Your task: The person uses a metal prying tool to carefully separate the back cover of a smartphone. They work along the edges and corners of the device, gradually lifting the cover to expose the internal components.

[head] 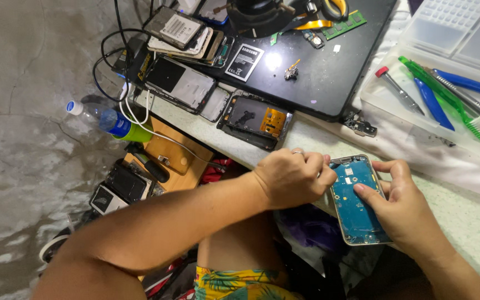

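**Opened smartphone held at the near edge of the desk**

The right hand (404, 203) cradles an opened smartphone (356, 203), back cover off and blue circuit board exposed, with fingers wrapped behind it and the thumb (369, 193) pressed on the board. The left hand (293, 176), a ring on one finger, is curled closed at the phone's upper-left corner; whether it pinches a part or a small tool cannot be told. The phone overhangs the desk's near edge (306, 139), above the lap. Its long axis runs nearly away from the viewer, top end toward the desk, tilted slightly left. The work appears to be at the board-level disassembly stage; the next move would call for a fine, steady pinch at that corner.
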